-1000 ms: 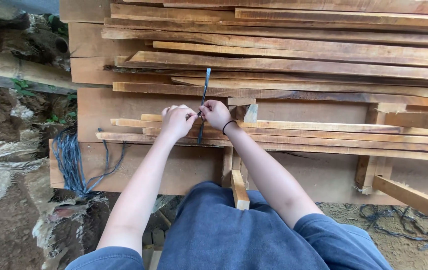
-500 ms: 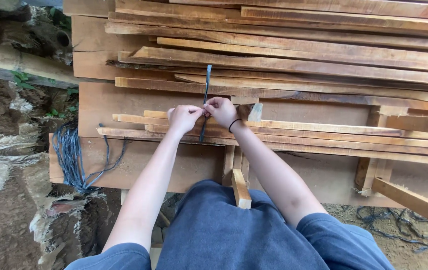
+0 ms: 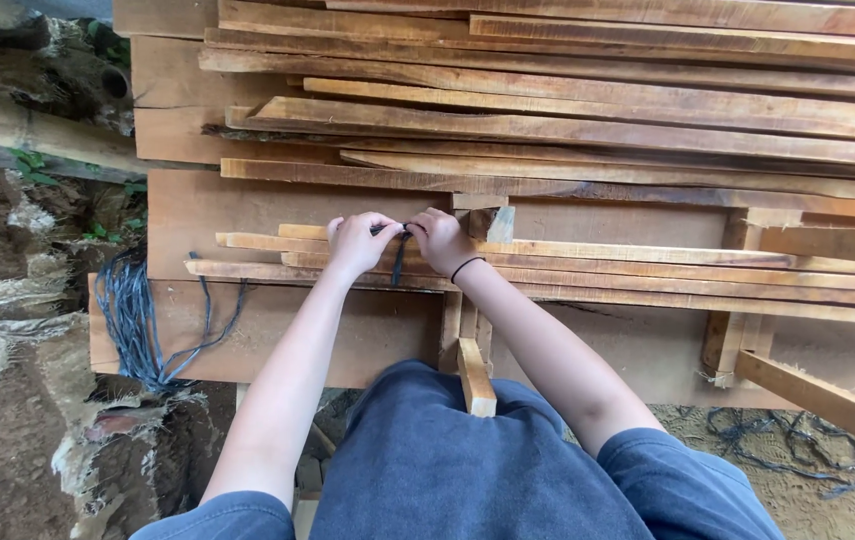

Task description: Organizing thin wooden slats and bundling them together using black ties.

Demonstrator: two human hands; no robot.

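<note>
Dark cord (image 3: 399, 262) over thin wooden slats (image 3: 587, 262), pinched between left hand (image 3: 359, 243) and right hand (image 3: 441, 240).

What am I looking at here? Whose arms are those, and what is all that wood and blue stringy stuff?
There is no machine here. The picture comes from a camera worn on a person's head, looking down, so the two bare arms are that person's own. The left hand and the right hand are close together, each pinching a dark blue string that lies over some thin wooden slats. The slats rest on a wide wooden board, with a big stack of planks behind. A bundle of blue strings hangs off the board's left end. More string lies on the ground to the right. The blue cloth at the bottom is the person's trousers.
</note>
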